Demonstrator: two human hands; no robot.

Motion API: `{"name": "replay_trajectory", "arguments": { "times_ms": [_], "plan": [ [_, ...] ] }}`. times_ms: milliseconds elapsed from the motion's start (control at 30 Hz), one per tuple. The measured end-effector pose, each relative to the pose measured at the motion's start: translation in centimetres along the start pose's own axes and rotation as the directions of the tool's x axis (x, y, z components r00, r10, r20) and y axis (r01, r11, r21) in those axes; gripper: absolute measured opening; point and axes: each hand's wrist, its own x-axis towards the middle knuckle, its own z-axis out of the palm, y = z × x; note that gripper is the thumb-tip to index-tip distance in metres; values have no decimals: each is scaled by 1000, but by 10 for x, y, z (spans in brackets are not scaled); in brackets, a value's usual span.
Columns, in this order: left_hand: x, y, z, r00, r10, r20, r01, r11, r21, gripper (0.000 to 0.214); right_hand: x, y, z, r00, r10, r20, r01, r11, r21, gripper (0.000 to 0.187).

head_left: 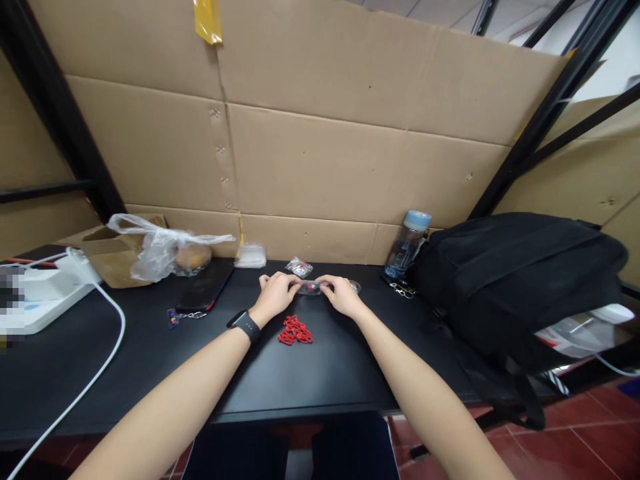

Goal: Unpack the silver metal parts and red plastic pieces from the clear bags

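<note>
Between my two hands a small clear plastic bag (311, 288) with something red inside is stretched just above the black table. My left hand (276, 295), with a dark watch on its wrist, pinches the bag's left end. The right end is pinched by the thumb and fingers of my right hand (342, 293). Behind the hands lies another small clear packet (299, 267) with reddish contents. A pile of red looped pieces (295, 330) rests nearer to me. Partly hidden behind my right hand is a round clear item (355, 287).
At the back stands a stack of clear bags (251, 255). Left are a dark phone-like slab (206, 287), a plastic bag (165, 250) and a white cable (121, 320). Right are a bottle (406, 243) and a black backpack (510, 280). A cardboard wall (320, 167) closes the back.
</note>
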Motion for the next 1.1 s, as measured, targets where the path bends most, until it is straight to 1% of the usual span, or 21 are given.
{"name": "replay_trajectory", "arguments": {
  "times_ms": [100,300,533,567,633,700,767,833,900,967,1033,1100],
  "plan": [
    [1,1,0,999,-39,21,39,999,-22,20,-1,2,1,999,30,-24,-28,995,93,23],
    [-1,4,-1,999,-46,26,47,999,-27,22,-1,1,2,989,130,-71,-120,984,135,28],
    [-1,7,0,996,-78,46,79,997,-16,20,-1,-1,2,990,125,-66,-118,988,99,33],
    [-1,8,1,995,-83,49,84,996,-21,21,-1,-1,2,990,124,-70,-117,989,90,34],
    [-2,8,0,996,-80,38,81,996,-25,31,-1,1,4,989,125,-83,-120,991,65,37],
    [-4,8,-2,1000,-32,0,32,1000,-1,39,-1,2,5,986,134,-97,-132,991,27,38],
    [-5,8,-3,997,82,-5,-82,996,37,37,0,3,6,983,148,-104,-152,988,-31,33],
    [-7,7,-4,975,213,67,-216,975,44,32,0,2,6,982,154,-109,-166,980,-108,24],
    [-8,7,-1,937,303,175,-310,951,13,31,0,0,5,980,162,-111,-182,964,-195,21],
    [-9,8,2,913,330,241,-336,942,-15,33,-1,-3,3,977,173,-127,-204,933,-296,20],
    [-8,8,3,905,330,270,-332,942,-38,35,-3,-6,1,974,157,-163,-210,894,-396,17],
    [-6,7,3,903,327,281,-323,945,-62,37,-4,-9,-3,983,102,-155,-162,876,-454,17]
  ]
}}
